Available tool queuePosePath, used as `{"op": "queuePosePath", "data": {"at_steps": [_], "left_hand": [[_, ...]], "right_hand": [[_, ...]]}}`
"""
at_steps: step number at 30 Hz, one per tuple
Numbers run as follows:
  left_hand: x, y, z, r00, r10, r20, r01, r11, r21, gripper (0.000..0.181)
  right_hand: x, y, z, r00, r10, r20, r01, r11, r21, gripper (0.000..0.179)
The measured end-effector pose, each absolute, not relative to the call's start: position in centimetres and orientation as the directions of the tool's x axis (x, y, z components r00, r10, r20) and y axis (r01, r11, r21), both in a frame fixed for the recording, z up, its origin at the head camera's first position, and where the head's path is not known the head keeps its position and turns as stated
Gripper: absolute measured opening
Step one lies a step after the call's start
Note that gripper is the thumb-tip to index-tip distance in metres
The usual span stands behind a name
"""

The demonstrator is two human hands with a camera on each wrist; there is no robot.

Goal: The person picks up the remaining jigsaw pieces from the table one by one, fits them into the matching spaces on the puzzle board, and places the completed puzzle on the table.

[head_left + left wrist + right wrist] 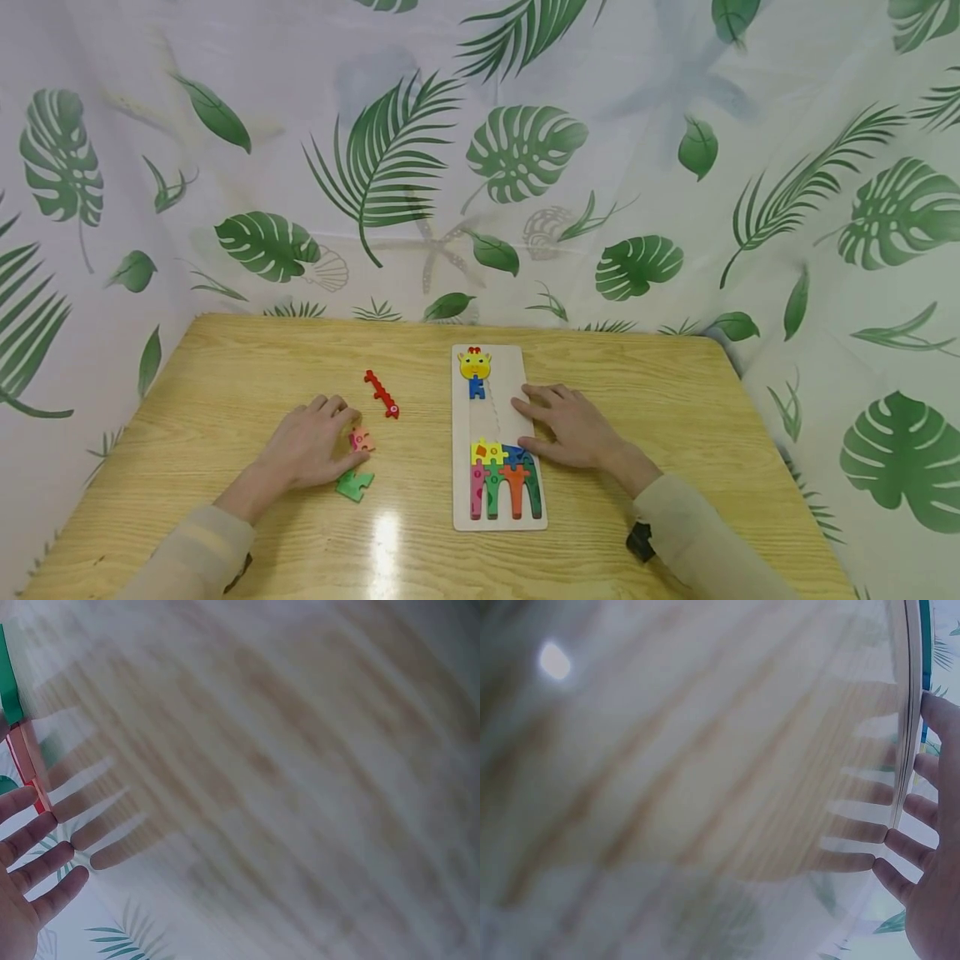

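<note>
The wooden puzzle board [506, 408] in the head view holds a yellow giraffe head [475, 364], a blue neck piece [477, 387] and several joined body and leg pieces [492, 479]. My right hand [570, 429] rests with spread fingers along the board's right edge; the thumb reaches the blue body piece [517, 455]. To the left, my left hand [311, 442] pinches a pink-orange puzzle piece [363, 440] between thumb and index finger, close over the table. A green puzzle piece [354, 485] lies just below that thumb.
Beyond the left hand lies a red puzzle strip [382, 394] with a round mark at one end. The wooden table [600, 542] reaches back to a white curtain [420, 183] printed with leaves.
</note>
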State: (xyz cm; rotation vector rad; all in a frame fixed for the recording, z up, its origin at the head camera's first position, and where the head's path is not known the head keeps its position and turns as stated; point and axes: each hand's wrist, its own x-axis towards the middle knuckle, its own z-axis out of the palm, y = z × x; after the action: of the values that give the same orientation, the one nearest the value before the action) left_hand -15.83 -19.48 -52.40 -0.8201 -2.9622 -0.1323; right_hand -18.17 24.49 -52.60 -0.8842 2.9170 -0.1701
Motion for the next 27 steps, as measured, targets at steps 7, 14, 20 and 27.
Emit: {"op": "queuePosePath", "data": {"at_steps": [7, 14, 20, 27], "left_hand": [[-15.86, -19.45, -52.37, -0.858, 0.508, 0.083, 0.513, 0.855, 0.072, 0.061], [-15.72, -19.43, -52.19, -0.862, 0.503, 0.070, 0.507, 0.859, 0.074, 0.062], [-15.76, -19.41, -52.13, -0.863, 0.499, 0.073, 0.504, 0.860, 0.081, 0.058], [-15.91, -19.43, -52.27, -0.861, 0.502, 0.080, 0.508, 0.857, 0.092, 0.055]], "right_hand": [[-18.23, 24.56, -52.75, -0.828, -0.558, -0.050, -0.549, 0.826, -0.132, 0.069], [-18.30, 24.58, -52.83, -0.829, -0.556, -0.058, -0.546, 0.828, -0.127, 0.069], [-18.29, 24.52, -52.69, -0.829, -0.556, -0.063, -0.546, 0.828, -0.127, 0.069], [-18.37, 24.61, -52.77, -0.828, -0.558, -0.060, -0.549, 0.828, -0.118, 0.069]]}}
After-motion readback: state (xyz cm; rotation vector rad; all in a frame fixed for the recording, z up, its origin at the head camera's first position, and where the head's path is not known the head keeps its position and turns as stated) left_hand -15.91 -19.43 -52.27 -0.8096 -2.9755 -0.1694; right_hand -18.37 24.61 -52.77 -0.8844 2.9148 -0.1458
